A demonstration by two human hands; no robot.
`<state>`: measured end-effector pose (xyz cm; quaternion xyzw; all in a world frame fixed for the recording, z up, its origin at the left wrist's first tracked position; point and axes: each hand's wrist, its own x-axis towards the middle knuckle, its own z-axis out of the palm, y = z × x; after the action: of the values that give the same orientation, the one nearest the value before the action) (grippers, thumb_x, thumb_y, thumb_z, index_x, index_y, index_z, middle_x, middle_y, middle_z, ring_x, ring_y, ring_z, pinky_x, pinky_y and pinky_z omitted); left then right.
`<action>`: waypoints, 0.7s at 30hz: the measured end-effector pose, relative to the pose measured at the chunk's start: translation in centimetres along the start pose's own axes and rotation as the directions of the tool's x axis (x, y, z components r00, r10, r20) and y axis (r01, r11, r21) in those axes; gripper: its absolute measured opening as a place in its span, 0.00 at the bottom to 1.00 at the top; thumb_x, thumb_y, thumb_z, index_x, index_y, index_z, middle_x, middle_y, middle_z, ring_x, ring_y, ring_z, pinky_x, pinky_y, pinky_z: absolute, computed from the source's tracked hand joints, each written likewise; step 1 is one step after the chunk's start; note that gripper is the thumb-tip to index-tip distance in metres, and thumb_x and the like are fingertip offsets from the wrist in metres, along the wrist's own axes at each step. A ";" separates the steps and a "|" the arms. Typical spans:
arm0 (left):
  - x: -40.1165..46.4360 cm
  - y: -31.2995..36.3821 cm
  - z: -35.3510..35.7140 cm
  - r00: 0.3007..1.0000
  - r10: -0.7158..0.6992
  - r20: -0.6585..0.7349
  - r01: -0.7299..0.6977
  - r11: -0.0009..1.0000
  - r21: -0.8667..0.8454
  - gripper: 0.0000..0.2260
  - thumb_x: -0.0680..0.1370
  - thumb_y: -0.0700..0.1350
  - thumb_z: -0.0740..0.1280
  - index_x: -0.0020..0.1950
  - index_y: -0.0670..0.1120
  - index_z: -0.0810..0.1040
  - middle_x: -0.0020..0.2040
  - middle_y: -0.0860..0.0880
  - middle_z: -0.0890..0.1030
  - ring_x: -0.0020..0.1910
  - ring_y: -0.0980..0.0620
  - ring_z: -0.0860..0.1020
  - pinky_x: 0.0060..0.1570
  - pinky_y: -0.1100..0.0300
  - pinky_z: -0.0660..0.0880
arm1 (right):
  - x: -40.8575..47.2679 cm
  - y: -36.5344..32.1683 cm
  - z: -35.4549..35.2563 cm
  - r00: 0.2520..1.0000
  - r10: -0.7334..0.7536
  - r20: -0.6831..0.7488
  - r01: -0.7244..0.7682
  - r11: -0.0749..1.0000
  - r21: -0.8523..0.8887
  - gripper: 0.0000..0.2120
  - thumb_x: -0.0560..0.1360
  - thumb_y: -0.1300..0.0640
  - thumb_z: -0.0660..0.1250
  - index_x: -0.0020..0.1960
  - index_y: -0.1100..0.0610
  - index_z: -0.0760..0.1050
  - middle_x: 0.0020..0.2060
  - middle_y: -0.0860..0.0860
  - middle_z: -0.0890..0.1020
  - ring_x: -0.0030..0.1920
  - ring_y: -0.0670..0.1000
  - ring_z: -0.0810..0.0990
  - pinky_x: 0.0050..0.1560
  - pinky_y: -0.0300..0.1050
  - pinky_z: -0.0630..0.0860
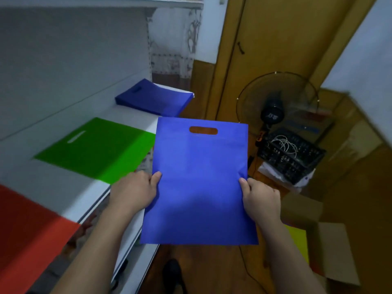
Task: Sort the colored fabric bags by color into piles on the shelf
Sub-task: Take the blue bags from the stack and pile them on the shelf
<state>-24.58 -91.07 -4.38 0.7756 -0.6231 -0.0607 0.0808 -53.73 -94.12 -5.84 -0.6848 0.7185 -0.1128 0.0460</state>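
Inside cardboard box (337, 251): yellow bag (300, 240).

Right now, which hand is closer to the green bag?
Left. The left hand grips the held blue bag right beside the green bag's near corner; the right hand grips the blue bag's far edge.

Fingers of the left hand (135, 190) and right hand (259, 197) hidden behind the held blue bag (199, 181), only thumbs showing on its front. Red bag (31, 228) cut off by the left and bottom edges. Yellow bag (298, 240) partly hidden by the right forearm and cardboard box (337, 251); green bag (95, 149) smeared by motion blur.
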 end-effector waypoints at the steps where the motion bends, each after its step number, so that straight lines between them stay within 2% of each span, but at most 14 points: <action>1: 2.0 0.1 0.2 1.000 -0.006 -0.001 0.006 1.000 0.003 0.23 0.82 0.60 0.49 0.55 0.46 0.78 0.53 0.41 0.81 0.53 0.40 0.78 0.47 0.51 0.74 | 1.9 -0.4 0.2 1.000 -0.008 0.000 0.008 1.000 -0.011 0.21 0.82 0.44 0.49 0.34 0.52 0.65 0.31 0.48 0.73 0.36 0.52 0.72 0.49 0.51 0.68; 3: 5.9 0.3 0.2 1.000 -0.022 0.009 0.022 1.000 -0.014 0.22 0.82 0.59 0.49 0.60 0.47 0.76 0.54 0.42 0.81 0.54 0.40 0.78 0.46 0.52 0.73 | 6.0 -1.6 0.3 0.999 -0.042 -0.003 0.042 0.999 -0.031 0.21 0.82 0.43 0.49 0.35 0.52 0.66 0.31 0.48 0.73 0.35 0.51 0.73 0.49 0.50 0.69; 4: 7.8 0.5 0.1 0.999 -0.033 0.019 0.034 0.999 -0.028 0.21 0.82 0.59 0.49 0.58 0.47 0.76 0.54 0.42 0.81 0.53 0.41 0.78 0.45 0.52 0.73 | 8.2 -2.1 0.2 0.998 -0.057 0.001 0.057 0.998 -0.036 0.21 0.82 0.43 0.49 0.35 0.52 0.67 0.31 0.48 0.73 0.34 0.50 0.73 0.48 0.50 0.69; 7: 12.9 1.3 -0.1 0.996 -0.073 0.052 0.076 0.995 -0.061 0.21 0.82 0.59 0.50 0.40 0.47 0.71 0.50 0.43 0.81 0.49 0.41 0.78 0.43 0.54 0.73 | 14.6 -3.6 0.1 0.998 -0.062 0.016 0.062 0.998 -0.017 0.21 0.82 0.44 0.49 0.34 0.52 0.65 0.31 0.48 0.72 0.32 0.49 0.70 0.44 0.49 0.67; 9: 16.4 1.6 -0.2 0.994 -0.102 0.032 0.104 0.993 -0.053 0.21 0.82 0.59 0.50 0.41 0.48 0.73 0.50 0.43 0.80 0.49 0.41 0.78 0.42 0.55 0.71 | 18.3 -5.0 0.7 0.999 -0.050 -0.001 0.050 0.999 0.003 0.20 0.82 0.45 0.50 0.35 0.51 0.65 0.31 0.48 0.72 0.32 0.49 0.70 0.42 0.48 0.66; 11: 19.4 1.4 -0.1 0.993 -0.115 -0.006 0.115 0.993 -0.017 0.22 0.82 0.59 0.50 0.46 0.48 0.77 0.51 0.43 0.81 0.50 0.41 0.78 0.41 0.56 0.69 | 21.2 -6.0 2.0 0.999 -0.044 -0.009 0.044 0.999 0.011 0.20 0.82 0.44 0.50 0.36 0.51 0.66 0.31 0.48 0.73 0.33 0.49 0.72 0.43 0.48 0.68; 15: 23.5 1.1 -0.1 0.987 -0.162 0.013 0.162 0.987 0.009 0.23 0.82 0.59 0.49 0.51 0.48 0.79 0.53 0.42 0.81 0.52 0.41 0.78 0.42 0.56 0.69 | 26.9 -7.6 3.8 0.997 -0.066 0.026 0.064 0.996 0.067 0.20 0.82 0.43 0.50 0.36 0.50 0.67 0.31 0.48 0.74 0.32 0.47 0.72 0.45 0.48 0.70; 18: 26.8 0.5 0.1 0.977 -0.210 0.027 0.210 0.978 -0.008 0.23 0.82 0.59 0.50 0.46 0.46 0.77 0.52 0.40 0.81 0.51 0.40 0.78 0.46 0.54 0.73 | 31.9 -9.3 5.1 0.989 -0.145 0.005 0.144 0.983 0.110 0.20 0.82 0.43 0.51 0.35 0.51 0.67 0.29 0.47 0.73 0.31 0.48 0.72 0.43 0.50 0.73; 21: 30.8 -0.2 1.4 0.945 -0.326 0.014 0.326 0.944 -0.046 0.22 0.82 0.60 0.52 0.37 0.46 0.71 0.47 0.39 0.81 0.43 0.41 0.77 0.42 0.55 0.72 | 38.5 -11.7 6.7 0.968 -0.250 -0.004 0.248 0.959 0.135 0.20 0.82 0.44 0.51 0.35 0.50 0.66 0.29 0.46 0.71 0.32 0.48 0.71 0.41 0.48 0.70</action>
<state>-18.02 -121.21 -5.57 0.8657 -0.4848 -0.0903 0.0863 -43.12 -133.50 -6.36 -0.7659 0.6170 -0.1614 0.0821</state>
